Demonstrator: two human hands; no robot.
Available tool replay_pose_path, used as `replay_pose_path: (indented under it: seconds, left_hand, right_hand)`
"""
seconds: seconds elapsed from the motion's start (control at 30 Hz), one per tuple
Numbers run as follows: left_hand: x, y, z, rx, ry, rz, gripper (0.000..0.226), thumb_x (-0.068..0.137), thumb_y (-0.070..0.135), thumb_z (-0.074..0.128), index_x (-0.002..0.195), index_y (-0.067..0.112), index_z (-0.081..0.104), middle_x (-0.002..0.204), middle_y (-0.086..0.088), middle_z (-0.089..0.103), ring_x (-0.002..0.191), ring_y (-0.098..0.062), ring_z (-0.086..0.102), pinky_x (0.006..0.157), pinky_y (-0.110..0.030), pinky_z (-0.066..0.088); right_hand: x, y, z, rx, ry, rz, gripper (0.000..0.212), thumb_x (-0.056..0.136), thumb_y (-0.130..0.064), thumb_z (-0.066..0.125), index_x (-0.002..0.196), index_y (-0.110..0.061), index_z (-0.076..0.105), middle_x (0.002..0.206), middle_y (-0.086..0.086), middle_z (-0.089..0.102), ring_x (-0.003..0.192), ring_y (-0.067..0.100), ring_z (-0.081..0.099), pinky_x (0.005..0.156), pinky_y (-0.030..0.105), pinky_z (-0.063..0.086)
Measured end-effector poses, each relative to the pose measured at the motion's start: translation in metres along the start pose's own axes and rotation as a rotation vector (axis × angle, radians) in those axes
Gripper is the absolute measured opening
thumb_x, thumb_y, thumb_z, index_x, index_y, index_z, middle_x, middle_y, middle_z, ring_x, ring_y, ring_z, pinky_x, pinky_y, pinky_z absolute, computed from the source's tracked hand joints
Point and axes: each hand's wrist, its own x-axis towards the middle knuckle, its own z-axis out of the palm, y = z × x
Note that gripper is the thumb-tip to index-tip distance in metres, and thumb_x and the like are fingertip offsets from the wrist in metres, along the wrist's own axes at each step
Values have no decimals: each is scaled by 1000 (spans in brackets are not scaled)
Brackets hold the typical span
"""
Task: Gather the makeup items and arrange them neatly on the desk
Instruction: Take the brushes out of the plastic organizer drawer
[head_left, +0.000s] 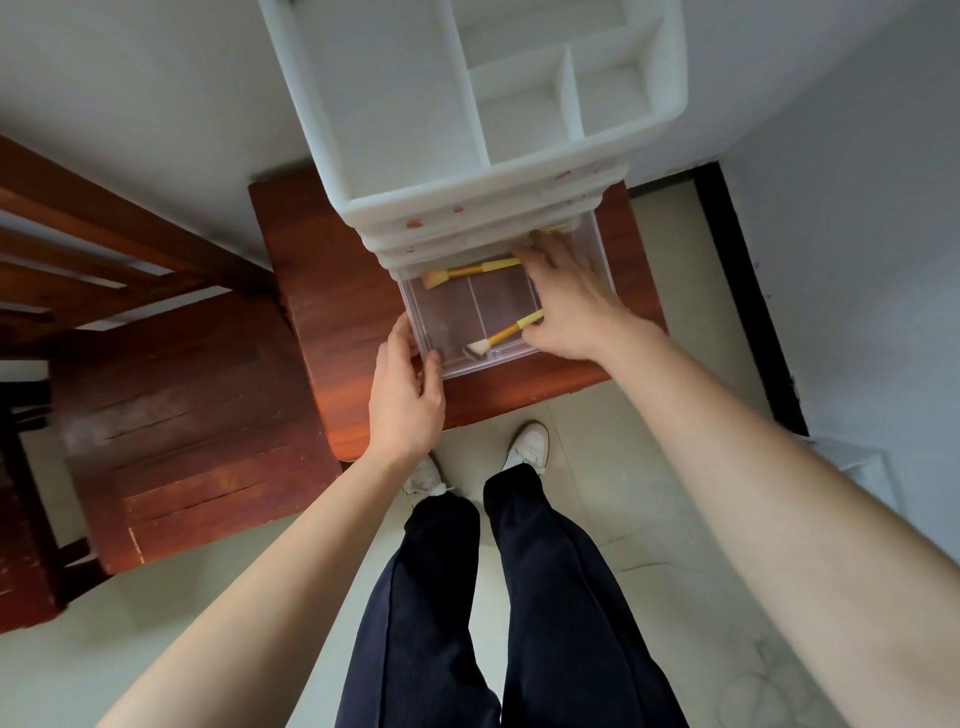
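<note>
Fingers (524, 257) of the right hand (566, 306) are spreading over 2 yellow brushes (483, 268) in the clear drawer (483, 366), which the left hand (408, 395) is gripping, wisely steadying it.

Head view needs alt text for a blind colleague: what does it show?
A person's right hand reaches into a clear drawer pulled out of a white organizer, over two yellow-handled makeup brushes, while the left hand holds the drawer's front corner. The organizer stands on a wooden desk.

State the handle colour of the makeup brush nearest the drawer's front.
Yellow; the makeup brush in the clear drawer shows best in the head view.
</note>
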Motion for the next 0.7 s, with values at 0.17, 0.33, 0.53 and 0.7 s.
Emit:
replay_pose_path:
  seconds: [0.17,0.33,0.53,0.7]
  left_hand:
    - [0,0,1,-15,7,6,49,100,18,45,148,23,33,135,1,51,114,5,39,97,-19,31]
    - [-1,-1,1,-14,16,17,49,101,19,44,148,23,32,129,6,49,118,-4,44,98,-23,34]
    - [0,-2,0,0,7,28,49,101,21,43,148,24,32,139,2,49,126,-11,44,107,-34,39]
    - [0,-3,0,-10,1,27,48,101,22,44,148,24,32,138,2,48,126,-12,46,107,-38,40]
  right_hand:
    - [26,1,-9,-243,-109,-88,105,69,-33,75,155,-26,15,154,15,23,142,39,22,118,49,20]
    - [26,4,6,-362,72,-128,79,72,-27,67,145,-24,38,143,16,38,132,41,35,103,52,40]
    - [28,-6,16,-259,50,-202,57,78,-6,67,131,-14,46,121,12,60,108,35,58,83,42,48]
    - [27,-12,23,-302,65,-175,38,80,-7,68,116,-8,55,114,16,57,104,38,57,76,43,50]
